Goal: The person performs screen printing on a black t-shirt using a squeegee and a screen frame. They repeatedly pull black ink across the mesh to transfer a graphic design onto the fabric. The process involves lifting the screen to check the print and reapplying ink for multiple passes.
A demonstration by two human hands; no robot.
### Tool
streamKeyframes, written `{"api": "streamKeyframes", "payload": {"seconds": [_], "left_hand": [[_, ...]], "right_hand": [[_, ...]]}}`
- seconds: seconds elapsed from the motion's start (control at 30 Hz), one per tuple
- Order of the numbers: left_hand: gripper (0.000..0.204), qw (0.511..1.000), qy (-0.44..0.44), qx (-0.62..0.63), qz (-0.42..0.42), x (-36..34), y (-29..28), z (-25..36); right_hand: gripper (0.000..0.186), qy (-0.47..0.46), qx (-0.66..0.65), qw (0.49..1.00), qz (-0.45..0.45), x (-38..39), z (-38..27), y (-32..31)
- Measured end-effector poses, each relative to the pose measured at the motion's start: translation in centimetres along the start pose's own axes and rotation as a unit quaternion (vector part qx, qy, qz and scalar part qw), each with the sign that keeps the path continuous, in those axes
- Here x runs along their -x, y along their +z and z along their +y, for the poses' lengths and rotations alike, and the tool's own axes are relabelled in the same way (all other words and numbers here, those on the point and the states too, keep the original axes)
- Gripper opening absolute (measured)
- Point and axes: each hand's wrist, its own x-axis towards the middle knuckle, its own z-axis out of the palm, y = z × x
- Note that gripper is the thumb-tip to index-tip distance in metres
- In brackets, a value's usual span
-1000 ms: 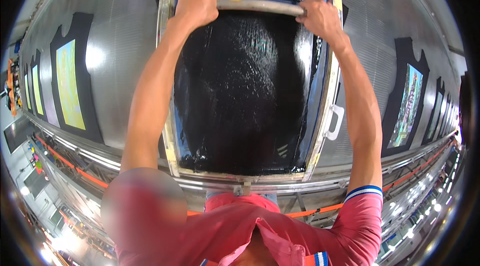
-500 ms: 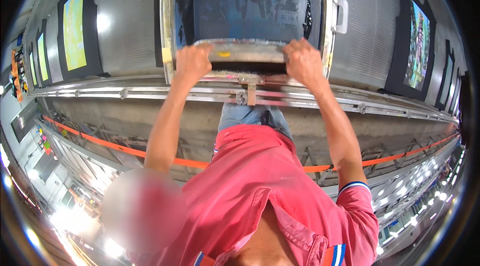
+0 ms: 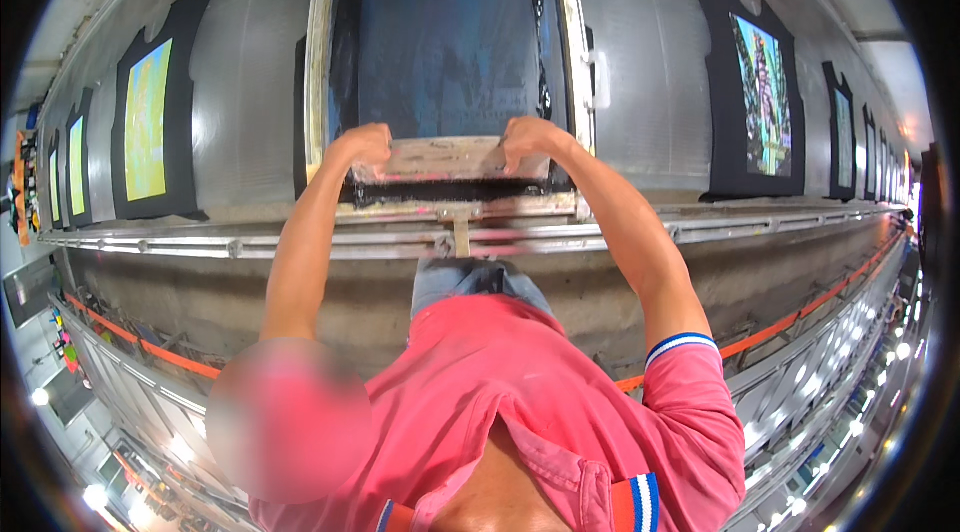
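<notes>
A wide squeegee (image 3: 445, 156) lies across the near end of a screen-printing frame (image 3: 318, 62), its pale bar stained with ink. My left hand (image 3: 366, 147) is closed round its left end, and my right hand (image 3: 530, 140) grips the right end. Beyond the squeegee spreads the dark blue mesh (image 3: 445, 42), with thick black ink (image 3: 543, 32) streaked along its right side. More black ink lies between the squeegee and the frame's near bar. The blade's lower edge is hidden.
Black shirts with a yellow print (image 3: 150, 122) lie flat left of the frame, and one with a multicoloured print (image 3: 762, 97) lies right. A metal rail (image 3: 180, 246) runs along the table's near edge. An orange strip (image 3: 150, 340) stretches below it. A white handle (image 3: 601, 80) juts from the frame's right side.
The squeegee has tilted, showing more of its bar's face, and my hands have turned with it, still gripping. The whole view has shifted, so the frame appears lower and further left.
</notes>
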Motion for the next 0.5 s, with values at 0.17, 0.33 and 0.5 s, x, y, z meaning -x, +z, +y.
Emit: {"api": "streamKeyframes", "payload": {"seconds": [0.17,0.33,0.5], "left_hand": [[0.049,0.996,0.042,0.064,-0.055,-1.9,-8.2,-2.2],[0.038,0.974,-0.002,-0.082,0.212,-8.3,-24.6,-1.7],[0.035,0.919,0.005,-0.106,0.380,-15.8,-35.2,-1.9]], "right_hand": [[0.051,0.085,-0.083,0.991,-0.054,-0.1,-1.0,-10.5],[0.054,0.115,0.159,0.967,0.161,-4.2,4.0,-25.6],[0.037,0.127,0.173,0.903,0.371,-9.1,10.1,-35.1]]}}
